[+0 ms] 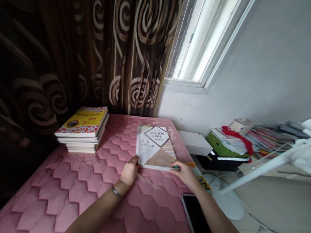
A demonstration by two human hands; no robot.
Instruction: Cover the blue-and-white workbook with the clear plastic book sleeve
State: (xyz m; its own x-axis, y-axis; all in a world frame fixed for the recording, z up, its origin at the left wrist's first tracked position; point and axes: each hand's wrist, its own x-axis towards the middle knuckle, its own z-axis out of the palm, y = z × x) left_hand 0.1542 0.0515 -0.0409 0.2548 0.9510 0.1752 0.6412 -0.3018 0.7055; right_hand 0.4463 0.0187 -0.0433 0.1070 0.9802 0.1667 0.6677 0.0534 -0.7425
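A workbook (156, 156) with a white, grey and tan cover lies flat on the pink quilted mattress (141, 213). Its near left corner is pinched by my left hand (130, 170), which has a bracelet at the wrist. My right hand (184, 172) grips the near right corner, with a small dark green patch showing beside the thumb. Whether other books lie under this one, I cannot tell. To the left stands a stack of books (82, 124), topped by a yellow and white cover with red patterns.
A phone or tablet (199, 222) with a dark screen lies by my right forearm. Past the mattress edge are a white box (194, 142), a green and black bin (220, 154) with papers, and a white fan (259, 169). A patterned curtain (123, 48) hangs behind.
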